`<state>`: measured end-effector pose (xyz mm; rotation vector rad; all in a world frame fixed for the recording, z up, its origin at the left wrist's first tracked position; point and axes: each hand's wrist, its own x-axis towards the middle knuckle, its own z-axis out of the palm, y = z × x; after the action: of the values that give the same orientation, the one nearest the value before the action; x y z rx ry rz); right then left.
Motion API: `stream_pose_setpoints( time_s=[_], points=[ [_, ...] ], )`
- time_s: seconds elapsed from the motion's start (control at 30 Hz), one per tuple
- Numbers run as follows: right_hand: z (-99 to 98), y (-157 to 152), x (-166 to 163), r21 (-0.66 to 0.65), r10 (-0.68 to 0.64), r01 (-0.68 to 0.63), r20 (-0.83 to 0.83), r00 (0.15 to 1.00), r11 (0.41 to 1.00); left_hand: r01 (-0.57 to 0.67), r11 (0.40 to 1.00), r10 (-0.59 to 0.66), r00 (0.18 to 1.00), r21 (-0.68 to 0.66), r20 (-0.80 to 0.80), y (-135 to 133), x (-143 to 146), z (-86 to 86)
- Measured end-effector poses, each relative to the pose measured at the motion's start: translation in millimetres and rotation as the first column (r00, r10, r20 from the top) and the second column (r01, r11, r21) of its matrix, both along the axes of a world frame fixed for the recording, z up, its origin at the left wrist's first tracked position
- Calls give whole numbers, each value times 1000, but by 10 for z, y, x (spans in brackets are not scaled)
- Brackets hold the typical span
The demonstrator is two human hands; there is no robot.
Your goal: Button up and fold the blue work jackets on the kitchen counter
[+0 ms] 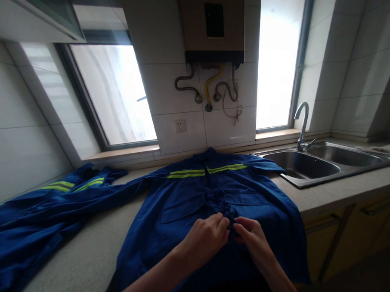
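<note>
Blue work jacket (186, 197) spread flat on desk (90, 253), collar twd wall, yellow-grey reflective strip across chest. Left hand (207, 237) & right hand (251, 236) side by side at jacket's front centre, just below chest pockets. Both grips closed, fingertips pinching fabric of front placket btwn them; can't tell if a button sits in the pinch. Second blue garment (26, 224) w/ same strips crumpled on desk at left, sleeve touching jacket. Steel sink (310, 166) w/ tap (302, 125) at right, near jacket's shoulder.
</note>
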<state>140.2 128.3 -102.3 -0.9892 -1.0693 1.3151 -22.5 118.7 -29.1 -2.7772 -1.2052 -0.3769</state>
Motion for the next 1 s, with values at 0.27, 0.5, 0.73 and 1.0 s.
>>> stream_pose_setpoints(
  time_s=[0.27, 0.5, 0.73, 1.0],
  points=[
    [79, -62, -40, 9, -8, 8, -52, 999, 1000, 100, 834, 194, 868, -543, 457, 125, -54, 28],
    [106, -57, -13, 28, 30, -32, 78, 997, 999, 106, 779, 303, 799, -617, 520, 161, -38, -36],
    [184, -56, 20, 123, 111, -141, 221, 969, 982, 56, 813, 306, 805, -580, 507, 187, -50, -83],
    [109, -23, -1, 112, 69, -91, 182, 981, 990, 166, 754, 285, 790, -636, 543, 217, -98, -78]
  ],
)
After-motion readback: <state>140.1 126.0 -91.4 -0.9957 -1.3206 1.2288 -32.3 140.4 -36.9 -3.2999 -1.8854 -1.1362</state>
